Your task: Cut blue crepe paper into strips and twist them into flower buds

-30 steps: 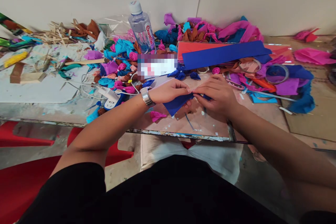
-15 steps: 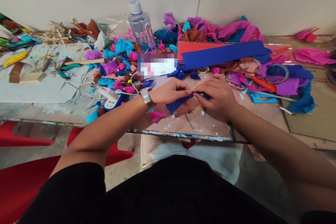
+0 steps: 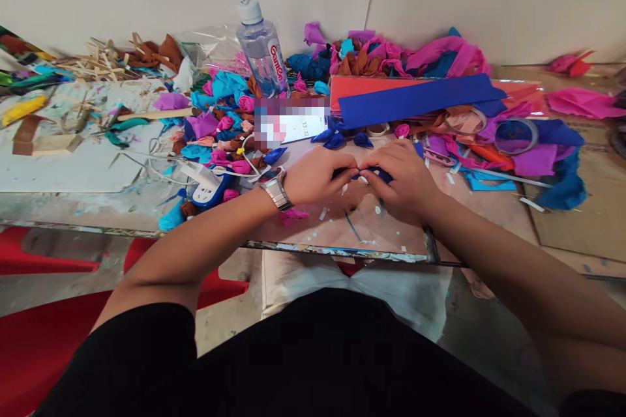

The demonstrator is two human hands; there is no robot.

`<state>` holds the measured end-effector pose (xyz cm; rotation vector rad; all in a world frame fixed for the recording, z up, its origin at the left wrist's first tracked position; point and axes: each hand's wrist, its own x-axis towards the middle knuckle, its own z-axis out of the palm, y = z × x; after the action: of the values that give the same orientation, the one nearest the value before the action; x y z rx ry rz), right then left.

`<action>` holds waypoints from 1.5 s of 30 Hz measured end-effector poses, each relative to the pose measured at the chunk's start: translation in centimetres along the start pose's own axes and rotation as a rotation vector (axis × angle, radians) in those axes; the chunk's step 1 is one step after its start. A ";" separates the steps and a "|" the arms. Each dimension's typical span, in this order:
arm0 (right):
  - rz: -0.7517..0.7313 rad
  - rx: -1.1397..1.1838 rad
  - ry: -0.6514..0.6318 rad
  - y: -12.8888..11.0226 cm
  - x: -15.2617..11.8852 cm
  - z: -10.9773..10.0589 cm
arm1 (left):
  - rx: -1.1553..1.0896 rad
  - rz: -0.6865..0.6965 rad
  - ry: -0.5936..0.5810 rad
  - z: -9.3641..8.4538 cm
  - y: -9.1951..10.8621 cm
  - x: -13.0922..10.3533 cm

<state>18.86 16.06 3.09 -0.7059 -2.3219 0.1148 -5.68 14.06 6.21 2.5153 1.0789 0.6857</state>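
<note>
Dark-blue thin paper piece [image 3: 385, 176], mostly hidden: between left hand [image 3: 313, 176] and right hand [image 3: 402, 172], over pinkish, paint-flecked tabletop [image 3: 313, 234]. Both hands' fingertips pinch it, thumbs nearly meeting (light, even pressure should avoid tearing).

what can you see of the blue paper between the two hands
The blue paper is deep blue and looks matte. Only small parts show between thumbs and fingers, so its full shape is hidden; it seems folded or bunched. The left hand and right hand pinch it, thumb tips close together, over the front part of the table.
</note>
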 end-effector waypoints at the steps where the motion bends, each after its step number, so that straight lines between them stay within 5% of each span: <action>1: 0.006 0.022 0.000 0.1 0.0 0.0 | 0.037 0.011 0.004 0.1 0.0 0.0; 17: 0.075 0.192 -0.059 0.2 0.3 0.4 | 0.326 0.161 0.053 0.7 -0.3 -0.3; 33: 0.080 0.128 -0.087 0.2 0.2 0.7 | 0.130 0.101 -0.033 0.9 -0.3 0.1; 45: 0.090 0.187 -0.037 0.2 0.1 0.6 | 0.157 0.109 0.029 0.9 -0.3 -0.1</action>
<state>18.49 16.35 2.63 -0.7186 -2.2781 0.3841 -5.49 14.11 5.28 2.7228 1.0494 0.6933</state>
